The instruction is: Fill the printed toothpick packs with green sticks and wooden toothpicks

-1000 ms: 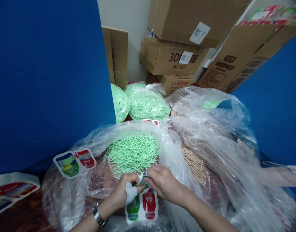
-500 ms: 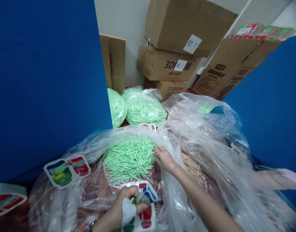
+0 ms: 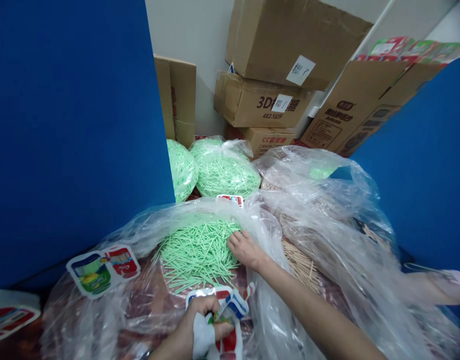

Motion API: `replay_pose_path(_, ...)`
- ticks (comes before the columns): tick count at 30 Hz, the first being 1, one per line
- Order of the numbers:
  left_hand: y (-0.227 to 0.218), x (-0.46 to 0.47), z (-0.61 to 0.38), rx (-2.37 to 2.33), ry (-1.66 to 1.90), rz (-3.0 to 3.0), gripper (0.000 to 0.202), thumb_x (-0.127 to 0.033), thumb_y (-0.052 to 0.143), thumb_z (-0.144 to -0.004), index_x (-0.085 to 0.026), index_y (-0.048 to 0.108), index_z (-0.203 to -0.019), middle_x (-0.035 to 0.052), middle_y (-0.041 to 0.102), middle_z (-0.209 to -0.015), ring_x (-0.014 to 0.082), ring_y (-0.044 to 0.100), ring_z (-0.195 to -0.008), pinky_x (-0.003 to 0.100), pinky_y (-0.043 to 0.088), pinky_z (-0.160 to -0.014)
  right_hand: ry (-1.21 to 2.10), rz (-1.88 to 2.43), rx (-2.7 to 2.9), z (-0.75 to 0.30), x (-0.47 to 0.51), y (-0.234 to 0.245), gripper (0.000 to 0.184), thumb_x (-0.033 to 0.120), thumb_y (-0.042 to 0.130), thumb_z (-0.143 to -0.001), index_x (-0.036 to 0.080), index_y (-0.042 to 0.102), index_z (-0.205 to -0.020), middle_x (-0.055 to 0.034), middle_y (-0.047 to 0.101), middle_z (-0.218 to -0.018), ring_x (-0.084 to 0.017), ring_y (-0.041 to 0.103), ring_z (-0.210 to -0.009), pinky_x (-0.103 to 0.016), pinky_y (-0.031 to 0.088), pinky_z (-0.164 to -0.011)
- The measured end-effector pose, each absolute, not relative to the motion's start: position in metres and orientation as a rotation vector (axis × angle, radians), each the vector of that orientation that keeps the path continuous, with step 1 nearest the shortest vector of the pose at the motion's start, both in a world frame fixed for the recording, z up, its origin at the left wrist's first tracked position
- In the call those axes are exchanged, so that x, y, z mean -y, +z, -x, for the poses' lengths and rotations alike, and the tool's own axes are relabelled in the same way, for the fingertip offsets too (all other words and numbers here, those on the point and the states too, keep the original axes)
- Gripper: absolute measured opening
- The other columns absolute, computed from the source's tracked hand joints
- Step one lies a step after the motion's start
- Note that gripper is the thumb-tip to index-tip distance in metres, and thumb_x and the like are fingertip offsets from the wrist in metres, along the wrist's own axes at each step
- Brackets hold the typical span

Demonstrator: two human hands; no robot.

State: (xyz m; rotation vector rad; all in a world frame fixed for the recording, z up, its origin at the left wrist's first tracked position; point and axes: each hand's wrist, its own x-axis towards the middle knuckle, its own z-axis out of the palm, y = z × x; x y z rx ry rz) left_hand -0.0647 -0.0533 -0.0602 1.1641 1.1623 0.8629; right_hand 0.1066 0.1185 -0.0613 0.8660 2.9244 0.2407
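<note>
My left hand (image 3: 194, 325), low in the middle, is closed around a small printed packet (image 3: 235, 306) coloured white, blue, green and red. More flat red-and-white packets (image 3: 230, 345) lie under that hand. My right hand (image 3: 245, 250) has its fingers curled into the right side of a heap of thin green sticks (image 3: 196, 255); its fingertips are partly hidden among them. The heap lies in an opened clear plastic bag (image 3: 265, 280). Just right of my right forearm, thin tan sticks (image 3: 300, 264) lie in another clear bag.
A flat double packet (image 3: 102, 270) rests on the plastic at left, and a stack of packets (image 3: 14, 312) sits farther left. Tied bags of green sticks (image 3: 226, 172) and cardboard boxes (image 3: 267, 102) stand behind. Blue panels (image 3: 72, 125) flank the space. Another person's arm (image 3: 432, 286) reaches in from the right.
My right hand has moved slightly left and deeper onto the green heap, its fingers more curled. My left hand still grips the packet, with only a small shift.
</note>
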Motion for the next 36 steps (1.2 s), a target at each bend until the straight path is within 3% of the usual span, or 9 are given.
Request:
replay_pose_path(8,-0.044,0.053,0.063,-1.178,0.839,-1.104,0.032,-0.019,0.066,-0.062,-0.021,0.035,-0.053,-0.0078,0.035,-0.052,0.0087,0.028,-0.052,0.022,0.022,-0.049,0.124,-0.807,-2.950,-0.109,-0.131,-0.062,0.016,0.010,0.045,-0.089,0.013,0.060,-0.093,-0.0119,0.060,-0.090,-0.025,0.051,-0.088,-0.041,0.041,-0.084)
replay_pose_path(15,-0.050,0.052,0.068,-1.206,0.845,-1.104,0.029,-0.023,0.066,-0.064,-0.020,0.039,-0.056,-0.0064,0.039,-0.053,0.0095,0.031,-0.052,0.023,0.024,-0.049,-0.347,-1.026,-2.984,-0.110,-0.131,-0.048,0.026,0.005,0.042,-0.084,0.013,0.059,-0.103,-0.0127,0.062,-0.093,-0.025,0.054,-0.092,-0.041,0.041,-0.087)
replay_pose_path(20,-0.045,0.051,0.073,-1.218,0.856,-1.172,0.030,-0.022,0.065,-0.065,-0.020,0.037,-0.055,-0.0052,0.040,-0.055,0.0103,0.033,-0.055,0.023,0.026,-0.051,-0.892,-1.333,-2.952,-0.098,-0.124,-0.042,0.041,0.005,0.043,-0.079,0.015,0.050,-0.118,-0.0137,0.060,-0.110,-0.024,0.053,-0.106,-0.042,0.039,-0.094)
replay_pose_path(24,-0.047,0.053,0.077,-1.230,0.885,-1.189,0.029,-0.022,0.064,-0.066,-0.020,0.037,-0.057,-0.0054,0.039,-0.057,0.0104,0.033,-0.056,0.023,0.027,-0.052,-1.517,-1.527,-2.745,-0.089,-0.118,-0.042,0.020,0.026,0.039,-0.089,0.017,0.052,-0.101,-0.0061,0.063,-0.083,-0.021,0.061,-0.077,-0.038,0.048,-0.074)
replay_pose_path(27,-0.050,0.051,0.081,-1.265,0.945,-1.183,0.031,-0.024,0.065,-0.065,-0.021,0.036,-0.055,-0.0066,0.036,-0.055,0.0098,0.031,-0.054,0.022,0.026,-0.051,-2.009,-1.580,-2.477,-0.086,-0.113,-0.043,0.028,0.044,0.038,-0.090,0.019,0.051,-0.095,-0.0014,0.060,-0.074,-0.016,0.058,-0.060,-0.031,0.048,-0.058)
replay_pose_path(33,-0.038,0.046,0.086,-1.293,0.995,-1.227,0.030,-0.027,0.060,-0.066,-0.022,0.032,-0.054,-0.0065,0.033,-0.055,0.0108,0.029,-0.055,0.022,0.027,-0.051,-2.642,-1.580,-2.043,-0.083,-0.099,-0.038,0.042,0.056,0.057,-0.079,0.023,0.052,-0.105,0.0028,0.053,-0.075,-0.011,0.053,-0.059,-0.027,0.047,-0.059)
replay_pose_path(36,-0.034,0.045,0.086,-1.331,0.996,-1.262,0.032,-0.029,0.060,-0.066,-0.022,0.031,-0.054,-0.0063,0.033,-0.056,0.0113,0.030,-0.055,0.022,0.028,-0.052,-2.976,-1.546,-1.722,-0.081,-0.094,-0.034,0.041,0.054,0.066,-0.074,0.023,0.056,-0.100,0.0036,0.051,-0.074,-0.009,0.051,-0.059,-0.025,0.045,-0.059)
